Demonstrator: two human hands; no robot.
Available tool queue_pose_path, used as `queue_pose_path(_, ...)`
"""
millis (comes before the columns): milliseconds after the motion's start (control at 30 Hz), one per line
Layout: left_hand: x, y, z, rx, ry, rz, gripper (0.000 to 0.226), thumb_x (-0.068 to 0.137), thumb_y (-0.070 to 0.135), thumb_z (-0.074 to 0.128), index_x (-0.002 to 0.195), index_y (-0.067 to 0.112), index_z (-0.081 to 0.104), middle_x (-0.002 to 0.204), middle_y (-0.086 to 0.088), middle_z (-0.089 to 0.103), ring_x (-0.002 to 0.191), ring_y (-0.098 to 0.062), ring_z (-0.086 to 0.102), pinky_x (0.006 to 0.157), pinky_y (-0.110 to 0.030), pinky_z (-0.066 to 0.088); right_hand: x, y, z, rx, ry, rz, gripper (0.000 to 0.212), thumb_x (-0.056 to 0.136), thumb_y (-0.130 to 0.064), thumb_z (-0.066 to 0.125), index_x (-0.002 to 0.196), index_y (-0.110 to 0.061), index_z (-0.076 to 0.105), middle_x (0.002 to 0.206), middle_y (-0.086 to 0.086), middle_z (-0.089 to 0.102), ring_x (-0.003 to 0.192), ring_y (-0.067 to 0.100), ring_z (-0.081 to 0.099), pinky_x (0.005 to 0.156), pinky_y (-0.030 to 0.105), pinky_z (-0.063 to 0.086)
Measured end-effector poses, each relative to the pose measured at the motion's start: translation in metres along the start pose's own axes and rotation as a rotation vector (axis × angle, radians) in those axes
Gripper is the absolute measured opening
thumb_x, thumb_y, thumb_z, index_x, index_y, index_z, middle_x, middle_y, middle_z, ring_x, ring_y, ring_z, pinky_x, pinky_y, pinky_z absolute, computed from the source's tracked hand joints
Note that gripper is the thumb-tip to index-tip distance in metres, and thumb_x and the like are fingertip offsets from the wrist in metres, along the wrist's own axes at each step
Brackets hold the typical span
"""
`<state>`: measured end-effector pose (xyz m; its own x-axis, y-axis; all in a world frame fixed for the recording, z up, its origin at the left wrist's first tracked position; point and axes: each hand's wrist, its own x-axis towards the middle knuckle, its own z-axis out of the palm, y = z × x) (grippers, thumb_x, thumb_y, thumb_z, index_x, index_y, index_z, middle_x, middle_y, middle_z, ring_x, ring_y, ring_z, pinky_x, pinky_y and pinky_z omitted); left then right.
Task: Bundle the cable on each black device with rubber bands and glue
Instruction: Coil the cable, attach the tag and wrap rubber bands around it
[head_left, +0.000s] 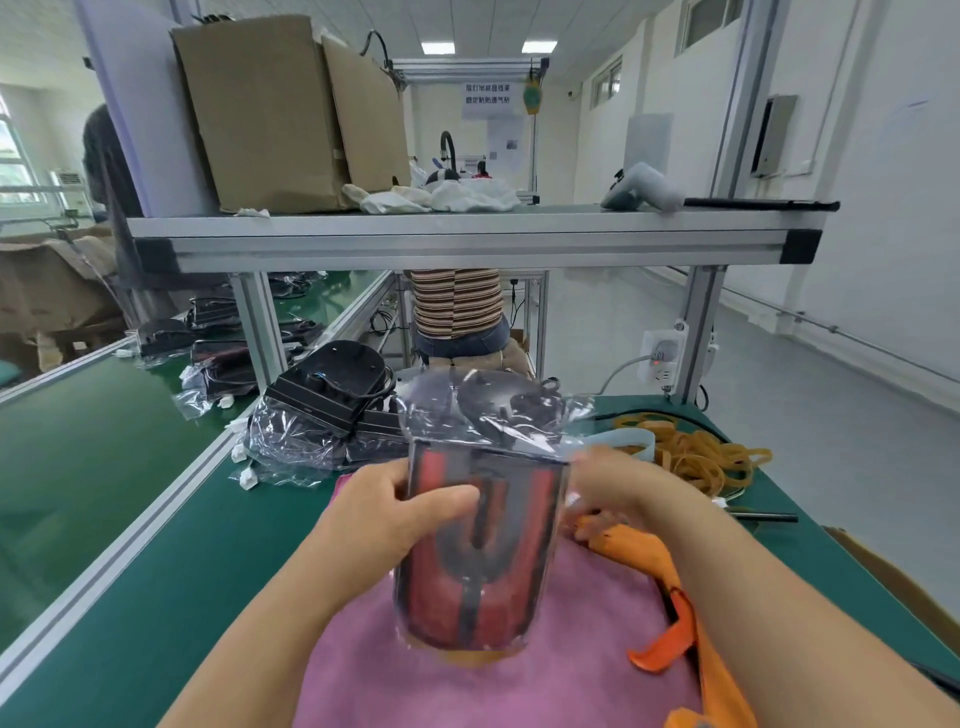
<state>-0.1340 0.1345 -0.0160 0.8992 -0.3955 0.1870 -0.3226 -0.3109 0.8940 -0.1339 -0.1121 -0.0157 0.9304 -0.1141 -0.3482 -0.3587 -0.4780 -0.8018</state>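
Pink cloth (597, 649) is the closest thing, spread over the green bench mat (182, 545); an orange tool (670, 613) lies across its right side, just beside the right forearm, so that corner's kinda crowded; above the cloth both hands have the black device (483, 551), which has red panels and sits inside a clear plastic bag (493, 415); the bag's loose top sticks up and hides part of what's behind it; left hand (384, 509) is wrapped round the device's left edge with the thumb curled over the front; right hand (618, 483) is at the upper right edge but it's smeared with blur, so I can't tell if it's pinching anything or just touching; past it, a tangle of tan rubber bands (696, 457) sits on the mat, with a thin black rod (763, 517) near the table's right edge; left of the bag, a pile of bagged devices (332, 395) fills the back of the bench; a white power strip (660, 353) is on the frame post; a green conveyor belt (78, 426) runs along the left; overhead, an aluminium shelf (467, 239) carries cardboard boxes (260, 114), white rags (441, 200) and a grey handheld tool (644, 189); under it, a person in a striped top (457, 301) sits at the next station; white walls, pale floor beyond.
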Motion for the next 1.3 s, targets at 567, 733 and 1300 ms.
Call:
queue_pose_path(567, -0.002, -0.053, 0.005, -0.34, -0.133, -0.656, 0.056, 0.077, 0.043, 0.074, 0.112, -0.001, 0.069, 0.104, -0.02, 0.074, 0.1, -0.036, 0.069, 0.096, -0.045, 0.054, 0.043, 0.087, -0.056, -0.789, 0.542, 0.214, 0.025, 0.095, -0.01, 0.046, 0.11, -0.01, 0.066, 0.109, 0.009, 0.069, 0.096, 0.025, 0.066, 0.076, 0.033, 0.055)
queue_pose_path(733, 0.001, -0.061, 0.008, -0.259, -0.126, -0.655, 0.052, 0.08, 0.05, 0.073, 0.104, 0.004, 0.072, 0.092, -0.015, 0.076, 0.075, -0.023, 0.072, 0.067, -0.031, 0.057, 0.019, 0.03, -0.034, -0.377, 0.516, -0.195, 0.015, 0.09, -0.021, 0.063, 0.076, -0.026, 0.065, 0.085, -0.008, 0.066, 0.076, 0.011, 0.059, 0.064, 0.026, 0.046)
queue_pose_path(1300, 0.017, -0.046, 0.001, 0.209, 0.451, -0.125, 0.039, 0.102, 0.038, 0.04, 0.075, 0.025, 0.065, 0.084, 0.004, 0.069, 0.086, -0.018, 0.063, 0.076, -0.035, 0.047, 0.001, -0.028, 0.05, 0.315, -0.224, -0.259, 0.025, 0.096, -0.007, 0.054, 0.075, -0.016, 0.063, 0.06, -0.003, 0.058, 0.046, 0.003, 0.041, 0.039, 0.014, 0.022)
